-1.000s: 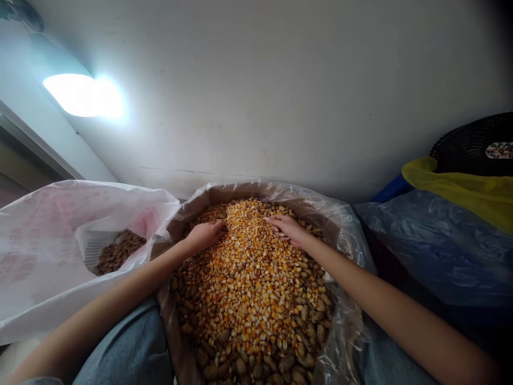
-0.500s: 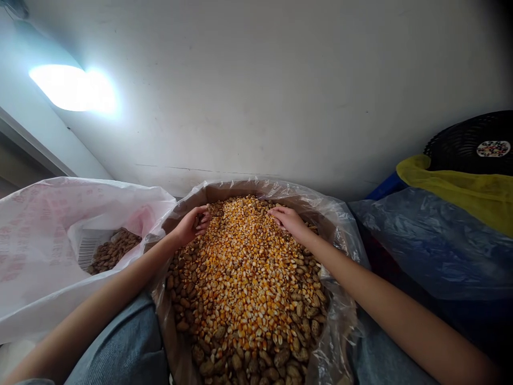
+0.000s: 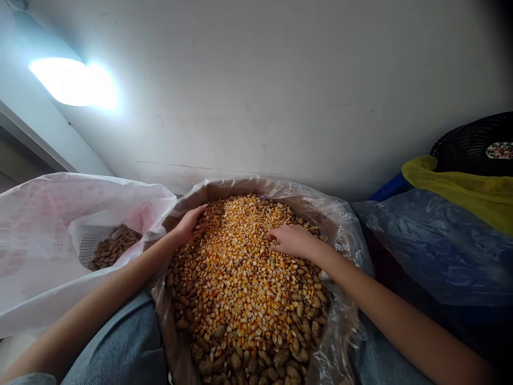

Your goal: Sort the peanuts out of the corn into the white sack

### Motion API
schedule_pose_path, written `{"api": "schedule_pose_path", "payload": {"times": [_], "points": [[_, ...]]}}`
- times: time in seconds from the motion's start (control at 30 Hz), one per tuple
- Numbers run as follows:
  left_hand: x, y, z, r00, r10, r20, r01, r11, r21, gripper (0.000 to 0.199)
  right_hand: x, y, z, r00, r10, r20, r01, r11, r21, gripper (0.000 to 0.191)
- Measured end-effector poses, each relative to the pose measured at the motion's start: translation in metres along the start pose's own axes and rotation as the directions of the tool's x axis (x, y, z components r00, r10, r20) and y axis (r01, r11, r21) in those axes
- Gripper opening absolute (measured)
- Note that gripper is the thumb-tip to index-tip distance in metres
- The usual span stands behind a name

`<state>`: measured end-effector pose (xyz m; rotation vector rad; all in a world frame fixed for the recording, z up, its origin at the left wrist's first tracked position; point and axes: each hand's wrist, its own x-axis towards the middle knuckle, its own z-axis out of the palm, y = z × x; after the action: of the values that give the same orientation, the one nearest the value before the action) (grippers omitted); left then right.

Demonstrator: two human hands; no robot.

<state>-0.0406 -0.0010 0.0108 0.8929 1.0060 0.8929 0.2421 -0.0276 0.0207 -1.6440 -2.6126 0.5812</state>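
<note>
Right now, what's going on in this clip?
A person is working with both bare hands in a plastic-lined sack of dried corn kernels mixed with peanuts in their shells. The right hand rests palm-down on the kernels, while the left hand is cupped near the sack's edge. Beside the sack, an open white bag holds more peanuts.

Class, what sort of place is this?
Probably a farm-produce storeroom: a clear plastic-lined sack of yellow corn kernels and brown peanuts, beside a white printed sack of more peanuts.
</note>
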Motion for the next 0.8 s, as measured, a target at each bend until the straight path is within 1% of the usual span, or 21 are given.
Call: {"api": "schedule_pose_path", "payload": {"times": [0.07,0.13,0.17,0.2,0.27,0.3,0.33,0.37,0.4,0.43,0.47,0.5,0.53,0.57,0.6,0.63,0.67,0.7,0.73,0.8], "points": [[0.002,-0.005,-0.001,0.999,0.029,-0.033,-0.024,0.989,0.147,0.026,0.0,-0.009,0.0,1.0,0.005,-0.006,-0.006,0.998,-0.063,0.009],[0.004,-0.009,-0.001,0.991,0.101,-0.089,-0.066,0.942,0.33,0.026,-0.001,-0.017,-0.002,1.0,0.027,0.009,-0.026,0.993,-0.117,0.008],[0.006,-0.01,-0.001,0.982,0.153,-0.115,-0.087,0.894,0.44,0.027,-0.001,-0.019,-0.004,0.998,0.045,0.032,-0.041,0.99,-0.138,0.007],[0.008,-0.011,-0.001,0.969,0.212,-0.126,-0.107,0.823,0.558,0.028,-0.002,-0.021,-0.006,0.996,0.065,0.058,-0.055,0.987,-0.151,0.006],[0.014,-0.01,0.001,0.946,0.309,-0.101,-0.121,0.621,0.775,0.029,-0.003,-0.021,-0.009,0.991,0.086,0.103,-0.073,0.99,-0.122,0.006],[0.018,-0.009,0.003,0.942,0.327,-0.077,-0.108,0.513,0.852,0.029,-0.004,-0.018,-0.009,0.989,0.087,0.118,-0.08,0.995,-0.064,0.006],[0.022,-0.008,0.005,0.945,0.321,-0.062,-0.082,0.416,0.906,0.029,-0.004,-0.015,-0.01,0.988,0.086,0.127,-0.091,0.995,0.028,0.006],[0.027,-0.006,0.008,0.952,0.301,-0.061,-0.047,0.342,0.939,0.03,-0.005,-0.01,-0.01,0.987,0.088,0.131,-0.108,0.982,0.155,0.009],[0.032,-0.005,0.01,0.958,0.276,-0.074,-0.01,0.291,0.957,0.03,-0.005,-0.005,-0.01,0.985,0.094,0.144,-0.135,0.94,0.312,0.014],[0.036,-0.005,0.012,0.963,0.256,-0.089,0.022,0.256,0.966,0.031,-0.005,0.0,-0.01,0.981,0.095,0.168,-0.166,0.859,0.484,0.018],[0.041,-0.005,0.014,0.962,0.25,-0.107,0.046,0.238,0.97,0.032,-0.004,0.004,-0.011,0.977,0.086,0.197,-0.196,0.735,0.649,0.02],[0.044,-0.006,0.015,0.958,0.258,-0.123,0.059,0.244,0.968,0.031,-0.004,0.007,-0.011,0.972,0.063,0.226,-0.22,0.577,0.787,0.02],[0.047,-0.007,0.015,0.952,0.274,-0.139,0.057,0.287,0.956,0.029,-0.003,0.01,-0.012,0.968,0.024,0.248,-0.237,0.402,0.884,0.019],[0.049,-0.01,0.015,0.947,0.28,-0.157,0.037,0.391,0.92,0.026,-0.002,0.011,-0.013,0.967,-0.019,0.256,-0.244,0.234,0.941,0.016],[0.05,-0.012,0.014,0.946,0.272,-0.175,0.004,0.531,0.848,0.022,-0.002,0.012,-0.014,0.968,-0.055,0.245,-0.24,0.09,0.967,0.014],[0.051,-0.015,0.012,0.949,0.251,-0.188,-0.032,0.673,0.739,0.019,-0.001,0.012,-0.015,0.971,-0.073,0.226,-0.228,-0.025,0.973,0.012],[0.051,-0.017,0.01,0.957,0.221,-0.19,-0.061,0.79,0.61,0.016,-0.001,0.012,-0.016,0.976,-0.076,0.205,-0.212,-0.114,0.97,0.012],[0.05,-0.017,0.008,0.966,0.186,-0.178,-0.077,0.867,0.492,0.014,-0.001,0.011,-0.017,0.981,-0.06,0.186,-0.194,-0.182,0.964,0.012],[0.048,-0.017,0.005,0.975,0.152,-0.162,-0.076,0.912,0.403,0.013,-0.001,0.011,-0.018,0.984,-0.031,0.174,-0.176,-0.235,0.956,0.015],[0.045,-0.013,-0.001,0.987,0.101,-0.127,-0.059,0.952,0.3,0.019,0.0,0.012,-0.018,0.984,0.034,0.172,-0.154,-0.304,0.94,0.022]]}}
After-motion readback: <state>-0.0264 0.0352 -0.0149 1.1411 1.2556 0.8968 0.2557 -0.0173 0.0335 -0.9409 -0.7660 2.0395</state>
